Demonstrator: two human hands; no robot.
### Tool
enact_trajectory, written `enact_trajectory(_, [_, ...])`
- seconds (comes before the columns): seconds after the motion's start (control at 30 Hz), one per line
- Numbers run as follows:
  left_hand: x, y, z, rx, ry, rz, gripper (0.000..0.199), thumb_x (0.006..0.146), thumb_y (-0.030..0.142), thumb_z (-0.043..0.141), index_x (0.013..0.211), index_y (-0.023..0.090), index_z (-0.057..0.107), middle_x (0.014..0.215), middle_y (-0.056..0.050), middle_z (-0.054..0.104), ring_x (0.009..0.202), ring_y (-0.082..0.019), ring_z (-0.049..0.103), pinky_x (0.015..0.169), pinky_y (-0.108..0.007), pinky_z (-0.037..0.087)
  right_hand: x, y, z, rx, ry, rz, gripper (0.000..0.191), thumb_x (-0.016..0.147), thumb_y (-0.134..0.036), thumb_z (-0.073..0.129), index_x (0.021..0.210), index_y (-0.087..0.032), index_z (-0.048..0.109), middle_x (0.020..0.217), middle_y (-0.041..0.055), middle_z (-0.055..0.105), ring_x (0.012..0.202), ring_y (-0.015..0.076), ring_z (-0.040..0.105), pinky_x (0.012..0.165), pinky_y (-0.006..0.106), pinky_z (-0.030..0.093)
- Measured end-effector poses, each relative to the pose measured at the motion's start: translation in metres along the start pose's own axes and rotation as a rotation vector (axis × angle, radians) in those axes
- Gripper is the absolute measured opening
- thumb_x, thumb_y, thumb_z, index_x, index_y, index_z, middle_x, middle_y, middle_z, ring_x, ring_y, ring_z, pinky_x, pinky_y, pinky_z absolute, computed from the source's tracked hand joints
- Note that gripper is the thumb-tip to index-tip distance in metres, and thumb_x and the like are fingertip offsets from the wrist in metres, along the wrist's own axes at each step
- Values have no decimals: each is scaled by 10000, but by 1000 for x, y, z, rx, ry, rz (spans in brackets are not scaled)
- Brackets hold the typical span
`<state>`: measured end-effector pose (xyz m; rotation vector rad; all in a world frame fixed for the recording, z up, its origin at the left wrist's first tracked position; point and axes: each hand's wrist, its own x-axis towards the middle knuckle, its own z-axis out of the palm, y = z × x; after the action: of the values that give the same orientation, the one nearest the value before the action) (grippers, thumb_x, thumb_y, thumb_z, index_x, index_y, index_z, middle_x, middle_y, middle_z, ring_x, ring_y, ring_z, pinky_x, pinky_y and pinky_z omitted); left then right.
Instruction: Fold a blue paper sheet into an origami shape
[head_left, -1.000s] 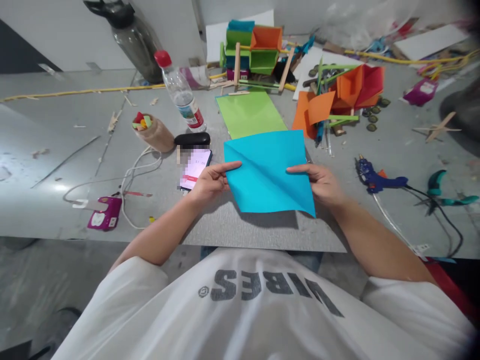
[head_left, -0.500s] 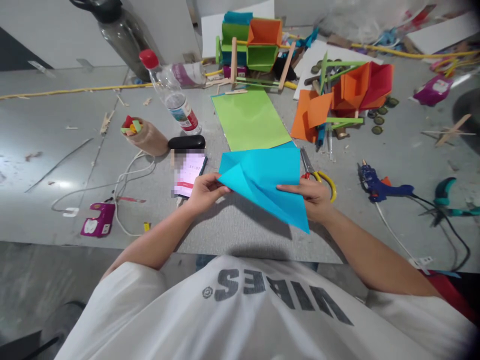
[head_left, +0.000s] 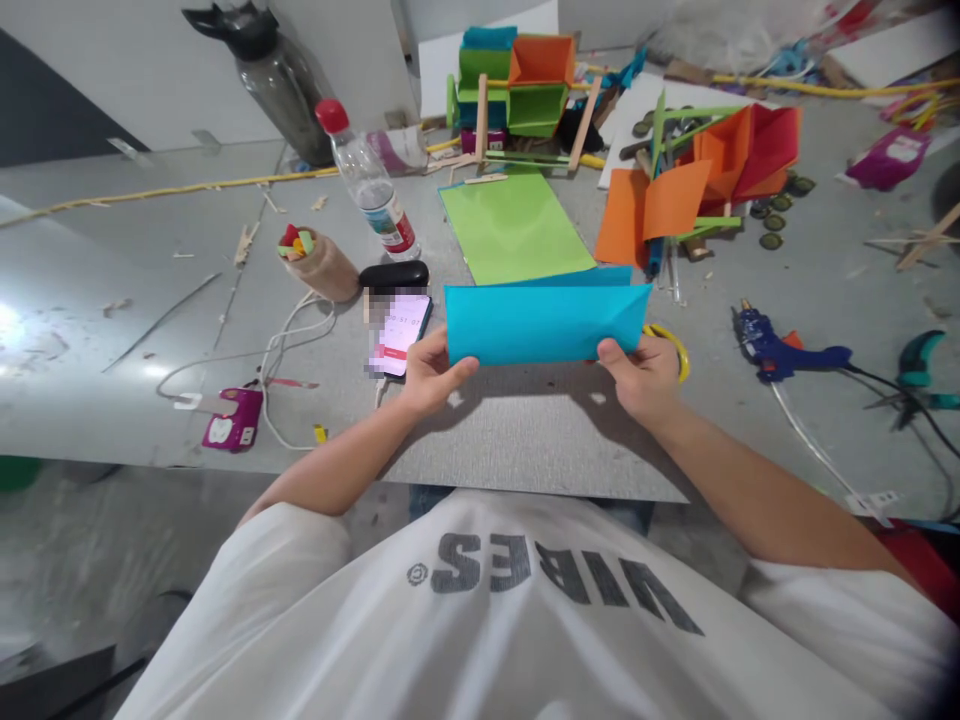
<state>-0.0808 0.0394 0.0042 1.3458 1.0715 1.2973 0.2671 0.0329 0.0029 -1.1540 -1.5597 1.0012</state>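
A sheet of blue paper (head_left: 540, 323), bent over into a long band, is held up above the table in front of me. My left hand (head_left: 435, 375) pinches its left end, thumb in front and fingers behind. At the other end my right hand (head_left: 643, 378) grips the lower right corner the same way. Yellow-handled scissors (head_left: 681, 350) lie mostly hidden behind the right hand. Just beyond the blue paper are a green sheet (head_left: 517, 225) and another blue piece partly under it. A lit phone (head_left: 405, 335) lies close to my left hand.
A bottle (head_left: 382, 210), a black case (head_left: 394, 275) and a cup of paper scraps (head_left: 322, 265) stand at the left. Paper-box models (head_left: 540, 85) are at the back. A glue gun (head_left: 787, 345), pliers (head_left: 919, 370) and an orange paper piece (head_left: 675, 200) lie to the right.
The blue paper has gone from a skewed, creased sheet to a level folded band. My right hand has shifted to its right corner, thumb now in front. The camera view has shifted slightly.
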Motion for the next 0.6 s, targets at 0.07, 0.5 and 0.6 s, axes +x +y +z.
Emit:
enact_trajectory(0.07, [-2, -1, 0, -13, -34, -17, 894, 688, 1008, 1120, 731, 249, 649, 751, -35, 629, 780, -213, 627, 734, -408, 602, -4, -4, 9, -43, 97, -13, 858, 1032, -1015, 849, 643, -305, 565, 633, 6, 510, 616, 207, 461, 603, 419, 451])
enact_trajectory(0.5, [-11, -6, 5, 251, 239, 80, 790, 813, 829, 1055, 687, 258, 524, 631, 63, 423, 610, -114, 371, 560, -278, 312, -10, 0, 32, -51, 388, -97, 497, 906, -649, 1034, 843, -318, 669, 747, -10, 685, 671, 215, 599, 613, 388, 525])
enact_trajectory(0.6, [-14, -9, 6, 270, 221, 156, 798, 894, 824, 1027, 718, 264, 487, 688, 37, 517, 648, -142, 486, 613, -294, 422, -11, 4, 30, -36, 413, -103, 472, 883, -581, 1051, 868, -328, 652, 772, -5, 703, 697, 225, 625, 637, 400, 554])
